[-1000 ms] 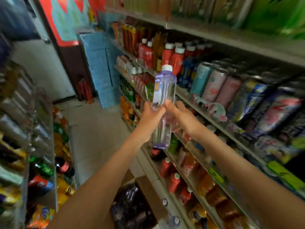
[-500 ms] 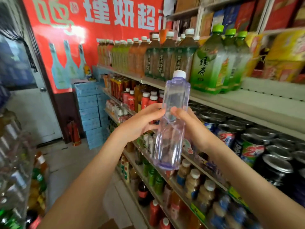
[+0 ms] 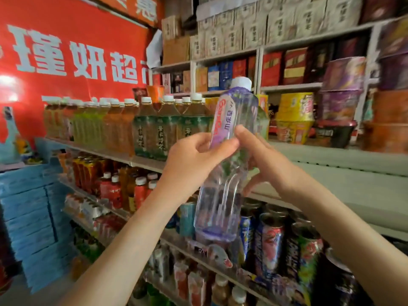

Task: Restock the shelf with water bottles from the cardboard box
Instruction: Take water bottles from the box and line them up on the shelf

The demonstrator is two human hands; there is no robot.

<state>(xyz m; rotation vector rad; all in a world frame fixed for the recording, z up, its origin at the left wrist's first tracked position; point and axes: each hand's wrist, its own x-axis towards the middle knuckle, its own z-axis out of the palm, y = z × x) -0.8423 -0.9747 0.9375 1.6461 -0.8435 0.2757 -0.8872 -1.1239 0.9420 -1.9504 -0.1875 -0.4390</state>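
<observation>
Clear bottle [image 3: 220, 206], white-capped, tilts slightly in mid-air before the shelf [image 3: 342, 173], its middle gripped by curled fingers of left hand [image 3: 194, 160] and right hand [image 3: 265, 162]; tea bottles [image 3: 159, 129] stand behind, cans [image 3: 271, 246] below.

Upper left of the frame, on the red banner [image 3: 66, 91], in big white characters: 瑾妍超, then a fourth cut off. Sideways up the label of the water bottle [image 3: 220, 206]: pink "Ganten" beside 百岁山. On the green-labelled bottles [image 3: 160, 138], vertical characters, too blurred to read.
</observation>
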